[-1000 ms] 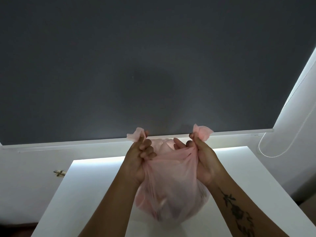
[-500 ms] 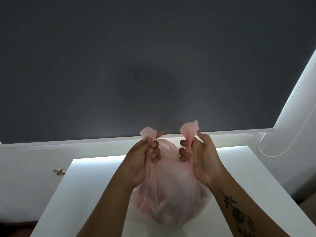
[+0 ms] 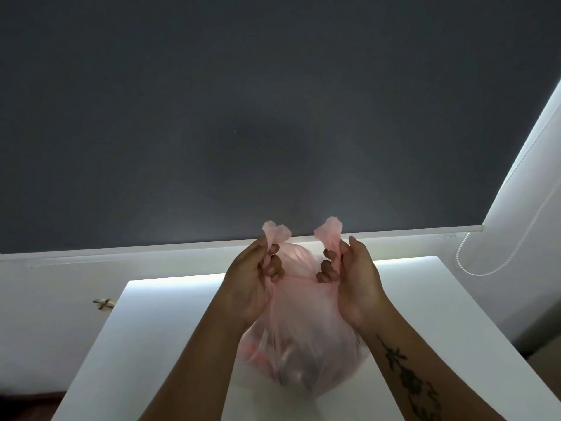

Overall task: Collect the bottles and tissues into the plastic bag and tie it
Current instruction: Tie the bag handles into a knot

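Table: the white table carries the load; the bag's bottom seems to rest on it, in the middle, towards the near edge.
Bag: the pink bag bulges between the two forearms. Shapes blur through the film; bottles and tissues cannot be told apart.
Left hand: the left hand has its fingers curled tight round the left gathered strip.
Right hand: the right hand pinches the right strip between thumb and curled fingers.
Ends: the two ends stick up above the fists, near each other but apart and not yet crossed.
Doing it well: probably cross one end over the other, tuck it under, and pull both outward evenly and low against the bulge. Thin film may tear if jerked.
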Available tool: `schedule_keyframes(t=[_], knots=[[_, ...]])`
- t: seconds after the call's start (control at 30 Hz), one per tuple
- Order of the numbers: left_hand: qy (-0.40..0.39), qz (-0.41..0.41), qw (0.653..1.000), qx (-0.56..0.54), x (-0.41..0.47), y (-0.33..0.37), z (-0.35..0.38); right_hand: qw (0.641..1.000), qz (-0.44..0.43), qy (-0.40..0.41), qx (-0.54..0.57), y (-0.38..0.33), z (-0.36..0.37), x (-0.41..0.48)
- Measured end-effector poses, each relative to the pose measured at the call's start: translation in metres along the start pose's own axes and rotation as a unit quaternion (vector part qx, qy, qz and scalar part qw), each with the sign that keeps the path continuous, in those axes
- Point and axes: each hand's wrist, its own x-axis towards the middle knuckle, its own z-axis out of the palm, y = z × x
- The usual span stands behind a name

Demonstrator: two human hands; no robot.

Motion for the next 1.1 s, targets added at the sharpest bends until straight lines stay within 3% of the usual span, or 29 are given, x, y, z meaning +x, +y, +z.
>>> schedule_keyframes(t=[0.27,0.43,0.67,0.83,1.0,1.1], knots=[[0.054,0.013,0.998,0.001,0.004,-0.005,-0.001,0.993,-0.086,0.016,-0.081,0.006,0.001,0.007],[0.021,0.011,0.995,0.098,0.000,-0.008,0.009,0.988,-0.099,0.012,-0.122,0.005,0.009,0.008],[-0.038,0.020,0.991,0.130,0.000,-0.006,0.017,0.963,-0.115,-0.039,-0.242,0.004,0.013,0.011],[0.005,0.012,0.993,0.120,0.007,-0.007,0.017,0.940,-0.123,-0.081,-0.307,0.000,0.014,0.009],[0.047,0.023,0.990,0.129,0.006,-0.009,0.025,0.956,-0.111,-0.122,-0.243,-0.001,0.007,0.005],[0.089,0.034,0.981,0.172,0.006,-0.010,0.028,0.926,-0.142,-0.125,-0.326,-0.002,0.008,-0.001]])
